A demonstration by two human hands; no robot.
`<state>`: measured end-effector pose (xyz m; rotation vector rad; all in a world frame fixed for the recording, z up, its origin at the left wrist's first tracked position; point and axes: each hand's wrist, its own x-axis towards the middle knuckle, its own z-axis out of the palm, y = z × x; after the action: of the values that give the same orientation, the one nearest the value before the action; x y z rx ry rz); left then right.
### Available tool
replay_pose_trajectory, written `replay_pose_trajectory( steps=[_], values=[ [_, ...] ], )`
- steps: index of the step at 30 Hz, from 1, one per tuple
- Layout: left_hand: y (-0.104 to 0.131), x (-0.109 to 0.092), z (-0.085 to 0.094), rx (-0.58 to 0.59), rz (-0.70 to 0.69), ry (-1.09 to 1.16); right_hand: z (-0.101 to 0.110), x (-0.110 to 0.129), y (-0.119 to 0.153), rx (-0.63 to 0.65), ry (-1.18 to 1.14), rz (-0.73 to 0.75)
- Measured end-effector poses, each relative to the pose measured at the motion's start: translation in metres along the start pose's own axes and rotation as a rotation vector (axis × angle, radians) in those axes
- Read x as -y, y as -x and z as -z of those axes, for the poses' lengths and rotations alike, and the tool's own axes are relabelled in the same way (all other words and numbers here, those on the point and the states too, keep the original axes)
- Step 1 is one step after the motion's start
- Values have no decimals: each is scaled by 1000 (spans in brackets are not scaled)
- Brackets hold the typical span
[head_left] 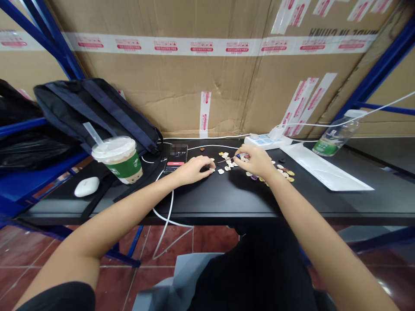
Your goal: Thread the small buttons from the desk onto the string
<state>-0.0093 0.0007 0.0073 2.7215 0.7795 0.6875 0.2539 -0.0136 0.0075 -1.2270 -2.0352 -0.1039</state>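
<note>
Between the thumb and fingers of my left hand is a pale button, low at the black tabletop. My right hand is closed around the blue and clear handle of what looks like a small screwdriver. Its thin shaft points left toward my left fingertips. Several cream buttons lie loose between the two hands. More buttons, in yellow, brown, black and cream, are scattered under and right of my right wrist, partly hidden by it.
On the left are a phone, a lidded drink cup with a straw, a white earbud case and a backpack. A power strip, white packet and bottle sit right. Cardboard stands behind.
</note>
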Motion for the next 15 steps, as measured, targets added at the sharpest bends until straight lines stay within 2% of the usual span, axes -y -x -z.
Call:
replay_pose_trajectory(
  steps=[6, 15],
  values=[
    [0, 2, -2, -27, 50, -36, 0, -2, 0, 42, -18, 9],
    [1, -2, 0, 4, 73, -130, 1, -2, -1, 51, -7, -9]
  ],
)
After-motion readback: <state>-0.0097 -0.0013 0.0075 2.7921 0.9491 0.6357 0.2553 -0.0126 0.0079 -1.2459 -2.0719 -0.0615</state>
